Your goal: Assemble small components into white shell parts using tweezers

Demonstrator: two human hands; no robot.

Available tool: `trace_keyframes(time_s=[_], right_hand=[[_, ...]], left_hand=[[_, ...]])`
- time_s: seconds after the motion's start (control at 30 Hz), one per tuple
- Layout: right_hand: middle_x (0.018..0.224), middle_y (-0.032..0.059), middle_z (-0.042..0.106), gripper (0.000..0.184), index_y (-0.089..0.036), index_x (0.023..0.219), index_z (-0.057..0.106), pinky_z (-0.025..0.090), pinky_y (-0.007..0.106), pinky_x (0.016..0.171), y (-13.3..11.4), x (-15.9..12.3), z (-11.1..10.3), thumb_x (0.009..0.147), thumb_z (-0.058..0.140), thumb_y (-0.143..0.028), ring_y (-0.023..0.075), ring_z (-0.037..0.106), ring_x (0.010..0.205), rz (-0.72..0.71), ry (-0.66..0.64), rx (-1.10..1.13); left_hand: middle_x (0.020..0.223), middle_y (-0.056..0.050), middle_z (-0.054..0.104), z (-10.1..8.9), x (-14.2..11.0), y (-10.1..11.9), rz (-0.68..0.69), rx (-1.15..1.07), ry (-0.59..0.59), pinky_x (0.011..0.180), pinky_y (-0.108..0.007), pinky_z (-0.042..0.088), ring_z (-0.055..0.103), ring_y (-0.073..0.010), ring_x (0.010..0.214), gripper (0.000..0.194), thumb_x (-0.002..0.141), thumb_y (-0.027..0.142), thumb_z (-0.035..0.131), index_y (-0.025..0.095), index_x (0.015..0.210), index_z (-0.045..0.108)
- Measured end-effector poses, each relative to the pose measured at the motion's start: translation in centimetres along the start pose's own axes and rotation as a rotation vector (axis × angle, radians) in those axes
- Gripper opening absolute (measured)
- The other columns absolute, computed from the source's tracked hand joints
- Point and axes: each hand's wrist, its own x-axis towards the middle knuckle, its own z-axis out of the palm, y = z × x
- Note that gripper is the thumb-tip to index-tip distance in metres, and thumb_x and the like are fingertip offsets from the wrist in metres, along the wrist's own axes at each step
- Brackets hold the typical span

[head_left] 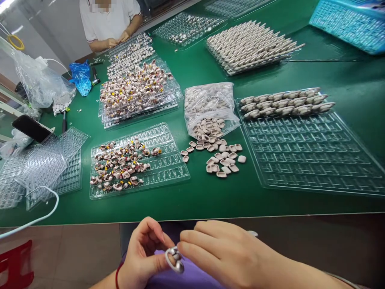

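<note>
Below the table's front edge, over my lap, my left hand point(144, 251) pinches a small beige earbud shell part point(174, 259) between thumb and fingers. My right hand point(222, 249) is closed beside it, with its fingertips touching the same part. On the green table point(210, 196) above my hands lie several loose beige shells point(221, 160) spilling from a clear plastic bag point(209, 106). A clear tray point(138, 164) to the left holds several wired shell assemblies.
A large clear tray point(313, 156) at right has one row of shells at its far end. Stacked trays point(138, 92) of assemblies and a full tray point(252, 46) stand further back. Empty trays point(42, 168) and a phone point(30, 127) lie left. Another person point(110, 22) works across the table.
</note>
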Motion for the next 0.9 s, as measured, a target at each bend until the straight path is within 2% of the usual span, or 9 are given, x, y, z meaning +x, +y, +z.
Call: trace_keyframes(time_s=[0.13,0.23,0.3,0.4,0.5,0.7,0.9], right_hand=[[0.070,0.0050,0.064,0.035,-0.016,0.090,0.063,0.039,0.028,0.058,-0.2,-0.2,0.9,0.099,0.030,-0.008,0.0150,0.051,0.058,-0.035,0.074,-0.080],[0.072,0.0064,0.067,0.039,-0.014,0.089,0.063,0.037,0.030,0.055,-0.1,-0.3,1.7,0.100,0.026,-0.008,0.0154,0.052,0.057,-0.063,0.227,-0.132],[0.076,0.0072,0.069,0.040,-0.013,0.089,0.064,0.036,0.030,0.054,-0.1,-0.3,1.8,0.100,0.026,-0.007,0.0155,0.053,0.058,-0.084,0.280,-0.150],[0.080,0.0072,0.071,0.037,-0.013,0.090,0.065,0.035,0.030,0.054,0.1,-0.1,1.2,0.099,0.029,-0.007,0.0152,0.055,0.060,-0.109,0.207,-0.139],[0.085,0.0070,0.073,0.037,-0.014,0.086,0.066,0.035,0.032,0.052,0.2,0.0,0.4,0.099,0.031,-0.007,0.0159,0.055,0.060,-0.150,0.190,-0.157],[0.096,0.0071,0.074,0.041,-0.017,0.090,0.069,0.040,0.034,0.058,-0.5,-0.1,-0.5,0.097,0.031,-0.005,0.0182,0.059,0.069,-0.173,0.079,-0.253],[0.092,0.0067,0.072,0.039,-0.016,0.089,0.067,0.039,0.032,0.059,0.2,-0.1,-0.1,0.099,0.030,-0.009,0.0166,0.057,0.068,-0.179,0.112,-0.253]], left_hand=[[0.077,0.000,0.073,-0.1,0.1,-0.1,0.012,0.004,0.004,0.061,-0.017,0.049,0.064,-0.0079,0.065,0.032,0.072,0.016,0.082,0.017,0.084,0.053],[0.076,0.000,0.073,-0.1,0.1,-0.1,0.025,0.005,0.007,0.061,-0.018,0.049,0.064,-0.0080,0.062,0.031,0.073,0.017,0.082,0.017,0.084,0.052],[0.075,0.001,0.073,0.0,0.1,-0.1,0.023,0.010,0.010,0.060,-0.018,0.049,0.064,-0.0080,0.061,0.032,0.073,0.017,0.082,0.018,0.084,0.052],[0.074,0.001,0.072,0.3,0.1,0.0,0.008,0.034,0.021,0.060,-0.018,0.049,0.064,-0.0085,0.061,0.032,0.073,0.018,0.082,0.018,0.082,0.051],[0.074,0.000,0.072,0.4,0.1,0.0,0.011,0.057,0.021,0.061,-0.018,0.049,0.064,-0.0090,0.063,0.032,0.072,0.016,0.082,0.017,0.082,0.052],[0.075,0.001,0.071,0.1,0.1,0.0,0.018,0.095,0.042,0.063,-0.016,0.048,0.063,-0.0075,0.065,0.031,0.073,0.016,0.082,0.017,0.083,0.053],[0.076,0.001,0.070,0.0,0.0,0.0,-0.004,0.095,0.037,0.064,-0.018,0.048,0.062,-0.0079,0.066,0.031,0.073,0.016,0.081,0.017,0.084,0.053]])
